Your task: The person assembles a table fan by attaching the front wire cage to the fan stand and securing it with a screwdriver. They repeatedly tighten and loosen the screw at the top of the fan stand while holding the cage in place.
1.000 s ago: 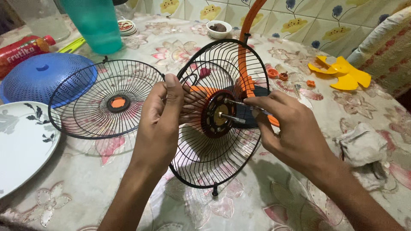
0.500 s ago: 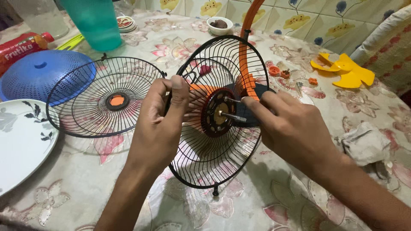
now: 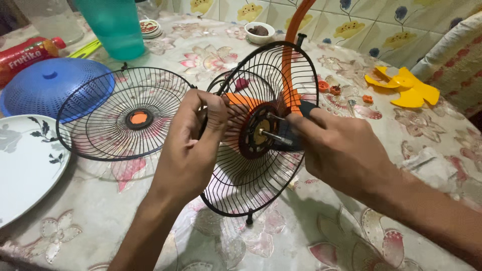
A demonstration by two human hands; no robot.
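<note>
A black wire rear fan guard point(image 3: 246, 175) stands tilted on the table, fixed round a dark hub with a bare metal shaft point(image 3: 273, 136). My left hand point(image 3: 193, 145) grips the orange fan body behind the guard from the left. My right hand point(image 3: 336, 150) presses a thin metal screwdriver point(image 3: 275, 118) against the hub; its handle is hidden in my fist. The orange fan stand point(image 3: 291, 45) rises behind the guard. A second black wire guard point(image 3: 90, 100) with an orange centre lies flat to the left.
A yellow fan blade point(image 3: 404, 88) lies at the far right near small orange parts point(image 3: 326, 86). A blue dome cover point(image 3: 35, 90), a white plate point(image 3: 25, 165), a teal cup point(image 3: 118, 27), a red bottle point(image 3: 25, 52) and a small bowl point(image 3: 258, 31) surround the work. A crumpled cloth point(image 3: 427, 160) lies right.
My right hand has slid closer over the hub, hiding more of the screwdriver. The guard has tipped slightly away and my left fingers have curled tighter round the fan body.
</note>
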